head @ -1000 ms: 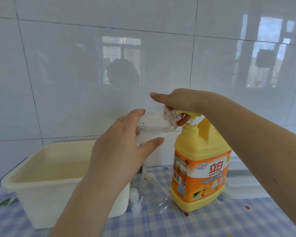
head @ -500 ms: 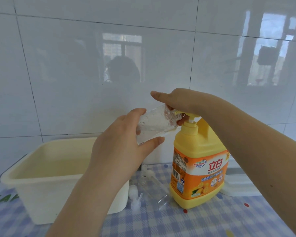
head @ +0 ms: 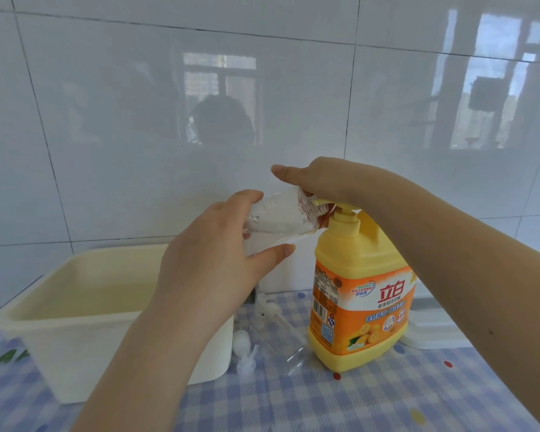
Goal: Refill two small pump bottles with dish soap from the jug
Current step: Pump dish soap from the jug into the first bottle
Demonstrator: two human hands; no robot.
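Since a second ago the pump head of the yellow jug has gone down under the right hand, the spout now sitting lower against the collar, and the small clear bottle has dipped with it. Hardly anything else has shifted.

The left hand grips that bottle in the air, thumb below and fingers curled over its base end. The bottle lies tilted, long axis running from lower left to upper right, its open neck pointing right and meeting the jug's spout. Inside, the walls look cloudy with droplets and a whitish film; how much soap has gathered I cannot tell. The right hand lies over the pump head, palm down, fingers stretched toward the left, thumb tucked underneath near the bottle's neck.

The jug stands upright on the checked cloth, orange label facing us, its fill level hidden by the opaque wall.

Left of it, the cream tub sits with yellowish liquid pooled in the bottom. Between tub and jug, low on the cloth, lies the second clear bottle on its side, apparently empty, with two white pump tops loose beside it. Behind the jug, partly hidden by the right forearm, rests a white lidded box. White tiles back the whole scene.
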